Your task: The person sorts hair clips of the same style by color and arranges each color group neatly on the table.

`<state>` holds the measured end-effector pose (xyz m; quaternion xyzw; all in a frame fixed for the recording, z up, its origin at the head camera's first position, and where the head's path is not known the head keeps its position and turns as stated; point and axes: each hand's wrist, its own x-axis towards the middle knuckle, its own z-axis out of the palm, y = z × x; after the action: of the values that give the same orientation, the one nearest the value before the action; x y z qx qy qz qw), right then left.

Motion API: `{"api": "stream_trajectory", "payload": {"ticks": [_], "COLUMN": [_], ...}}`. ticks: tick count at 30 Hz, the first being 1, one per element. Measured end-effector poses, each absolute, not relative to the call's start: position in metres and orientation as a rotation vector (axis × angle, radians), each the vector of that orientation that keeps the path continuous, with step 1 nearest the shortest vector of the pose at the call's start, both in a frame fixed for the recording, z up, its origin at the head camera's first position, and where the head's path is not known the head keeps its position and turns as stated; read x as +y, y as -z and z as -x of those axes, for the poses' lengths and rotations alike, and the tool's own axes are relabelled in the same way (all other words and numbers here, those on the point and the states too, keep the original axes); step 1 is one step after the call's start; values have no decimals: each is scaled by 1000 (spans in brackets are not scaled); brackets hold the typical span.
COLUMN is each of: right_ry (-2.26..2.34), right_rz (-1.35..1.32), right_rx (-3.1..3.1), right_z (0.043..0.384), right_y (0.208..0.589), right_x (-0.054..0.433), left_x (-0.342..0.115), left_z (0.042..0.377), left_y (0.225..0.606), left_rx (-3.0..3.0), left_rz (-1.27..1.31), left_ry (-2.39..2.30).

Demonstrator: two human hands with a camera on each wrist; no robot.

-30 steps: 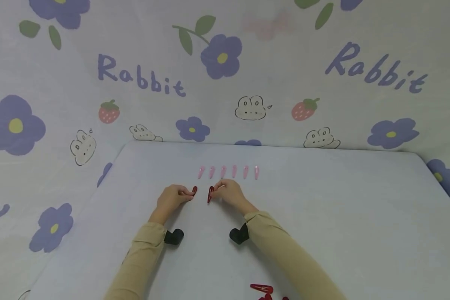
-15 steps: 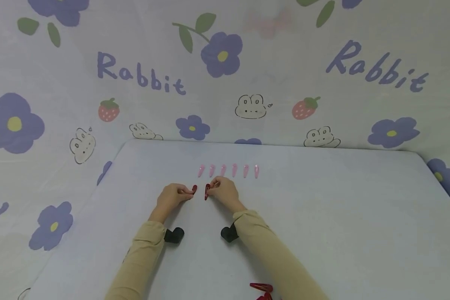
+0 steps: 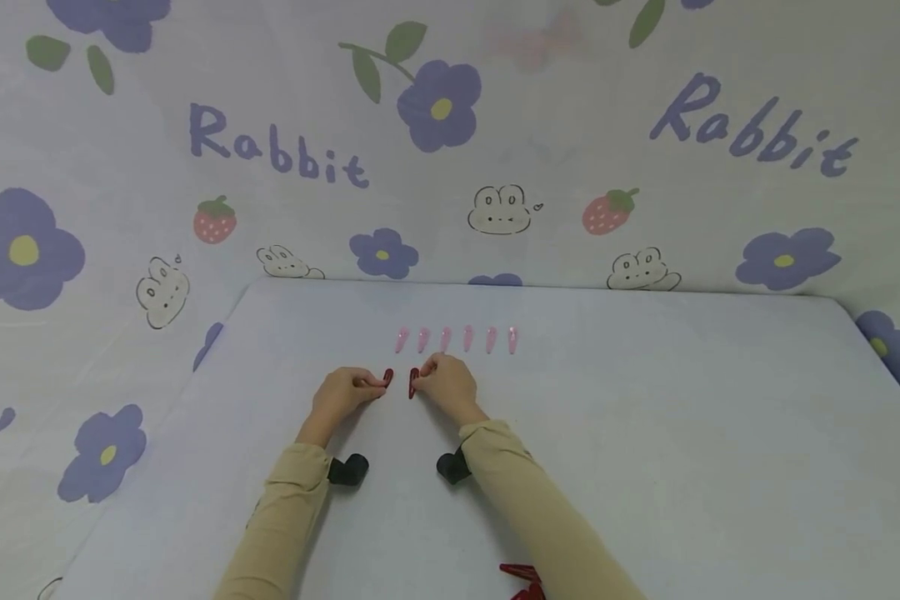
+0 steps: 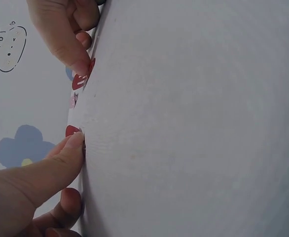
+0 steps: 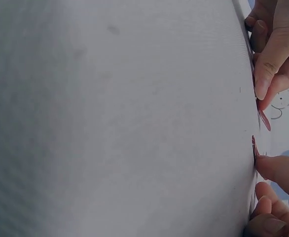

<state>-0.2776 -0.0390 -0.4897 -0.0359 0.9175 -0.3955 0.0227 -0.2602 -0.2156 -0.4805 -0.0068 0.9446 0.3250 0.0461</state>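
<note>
On the white table, my left hand (image 3: 345,398) pinches a red snap hair clip (image 3: 388,377) between thumb and fingertips. To its right, my right hand (image 3: 450,387) holds a second red hair clip (image 3: 414,382), standing roughly parallel with a small gap between the two. Beyond both hands runs a row of several pink hair clips (image 3: 446,339). The left wrist view shows the left thumb covering most of its red clip (image 4: 71,130). In the right wrist view, the right fingertips touch the other red clip (image 5: 254,148) at the table surface.
More red hair clips (image 3: 521,572) lie in a loose pile at the near edge, partly cut off and beside the right sleeve (image 3: 540,500). Behind the table (image 3: 682,400) hangs a patterned cloth (image 3: 555,108). A black wrist mount (image 3: 351,471) sticks out from the left wrist.
My right hand has moved left with its red clip, bringing it closer to the left one, and is now nearly still. The left hand stays in place.
</note>
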Motion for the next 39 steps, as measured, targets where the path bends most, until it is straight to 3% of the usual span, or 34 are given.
{"api": "stream_trajectory", "payload": {"ticks": [16, 25, 32, 39], "right_ry": [1232, 1481, 1490, 1593], "right_rz": [130, 449, 309, 414], "right_rx": [2887, 2662, 2505, 2480], "right_z": [274, 281, 258, 243], "right_y": [493, 511, 475, 445], "right_x": [-36, -23, -10, 11], "left_x": [-214, -216, -214, -214], "left_z": [263, 264, 264, 261], "left_y": [480, 481, 481, 481], "left_rx": [2875, 2876, 2880, 2884], "left_rz": [-3, 15, 32, 65], "left_ry": [-973, -964, -979, -956]}}
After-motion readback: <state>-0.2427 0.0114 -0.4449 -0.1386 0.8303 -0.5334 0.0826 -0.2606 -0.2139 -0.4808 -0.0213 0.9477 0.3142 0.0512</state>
